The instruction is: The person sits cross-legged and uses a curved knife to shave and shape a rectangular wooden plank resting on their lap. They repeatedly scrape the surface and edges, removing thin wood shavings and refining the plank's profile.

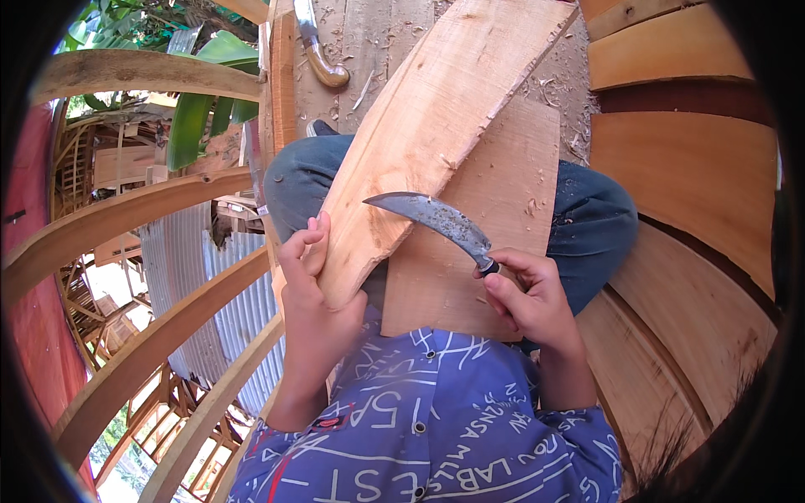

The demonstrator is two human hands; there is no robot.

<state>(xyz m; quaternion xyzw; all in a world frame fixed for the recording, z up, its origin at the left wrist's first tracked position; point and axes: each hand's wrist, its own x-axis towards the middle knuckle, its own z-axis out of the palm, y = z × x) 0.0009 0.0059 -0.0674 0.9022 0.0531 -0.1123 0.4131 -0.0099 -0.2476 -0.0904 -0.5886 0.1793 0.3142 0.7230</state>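
Plank (436,117) slants away rightward from left hand (307,310) gripping its near end; right hand (535,295), farther, grasps curved knife (444,220).

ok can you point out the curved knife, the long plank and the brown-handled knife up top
Curved knife (443,220): head view, middle of its blade.
Long plank (432,121): head view, middle of its broad face.
Brown-handled knife (320,60): head view, upper part of its handle.

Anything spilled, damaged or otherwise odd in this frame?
Slightly: wood shavings litter the floor, untidy underfoot, and the curved knife in the right hand has dark blotches, perhaps wear or corrosion.
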